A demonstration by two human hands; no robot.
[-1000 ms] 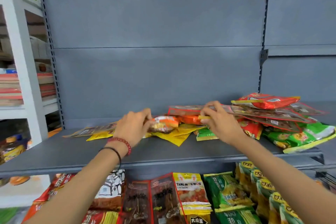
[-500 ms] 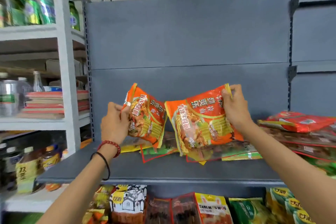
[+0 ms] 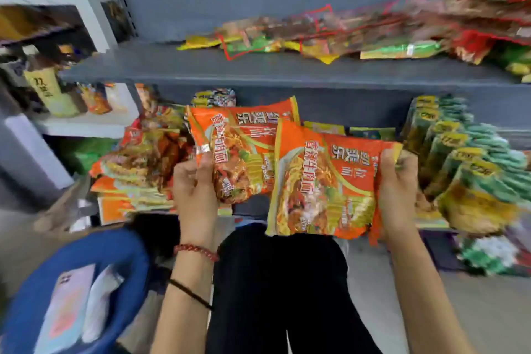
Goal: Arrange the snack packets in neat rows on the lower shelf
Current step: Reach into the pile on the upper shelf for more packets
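clamped the left hand (image 3: 195, 190) on the rear orange packet (image 3: 238, 149) and the right hand (image 3: 398, 190) on the front orange packet (image 3: 324, 181), overlapped, below the upper shelf (image 3: 258, 72).

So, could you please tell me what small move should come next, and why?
Probably place the left packet, gripped by the left hand, beside the matching orange stack; the right hand grips the right packet, which could follow.

Left hand (image 3: 193, 184) and right hand (image 3: 398, 181) each grip 1 orange packet (image 3: 321, 181)
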